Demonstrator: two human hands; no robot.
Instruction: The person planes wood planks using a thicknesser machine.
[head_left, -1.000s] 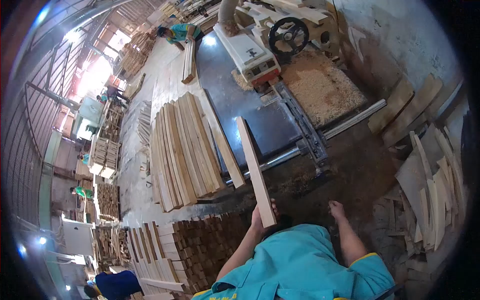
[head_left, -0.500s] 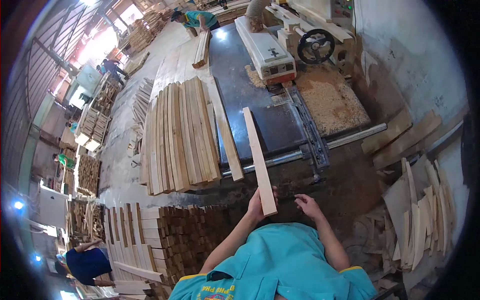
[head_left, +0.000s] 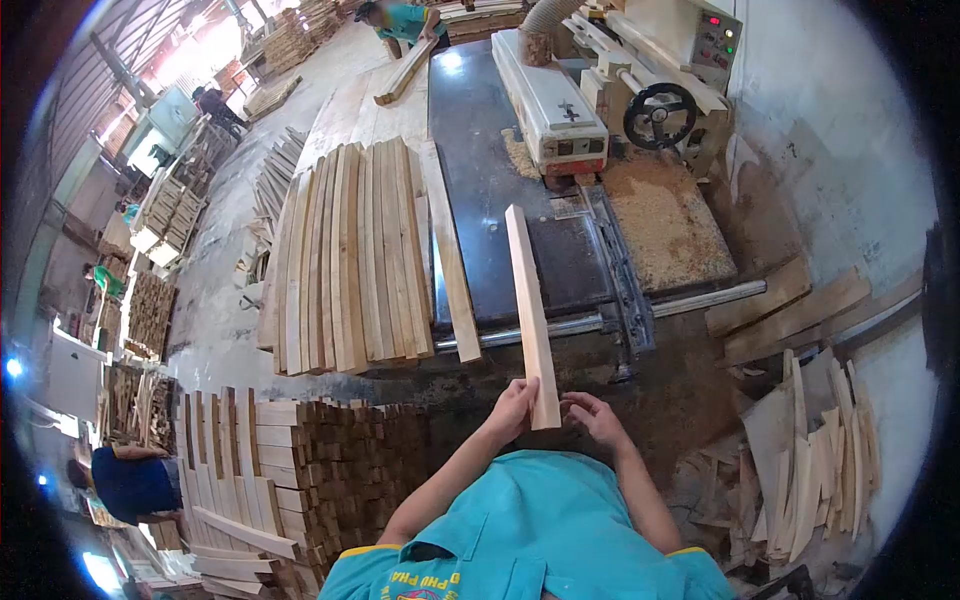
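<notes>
A pale, square-edged wooden strip (head_left: 530, 310) points away from me, its far end over the dark machine table (head_left: 470, 190). My left hand (head_left: 512, 408) is closed round the strip's near end from the left side, thumb on the wood. Just right of that end is my right hand (head_left: 600, 418), fingers loosely bent and apart, fingertips close to the strip's side. Left of the strip, one longer board (head_left: 450, 250) lies along the table's edge, beside a row of similar boards (head_left: 350, 260).
Ahead stands a white saw housing (head_left: 550, 105) with a black handwheel (head_left: 660, 115) and sawdust (head_left: 665, 220). A metal bar (head_left: 710, 298) crosses the table's front. Stacked lumber (head_left: 350, 470) is at left, offcuts (head_left: 820, 460) at right. A co-worker (head_left: 405, 25) handles wood at the far end.
My right hand has come left, close to the strip's near end. The strip has turned slightly in my left hand. The far co-worker's wood pieces have swung to a slant. My view has shifted.
</notes>
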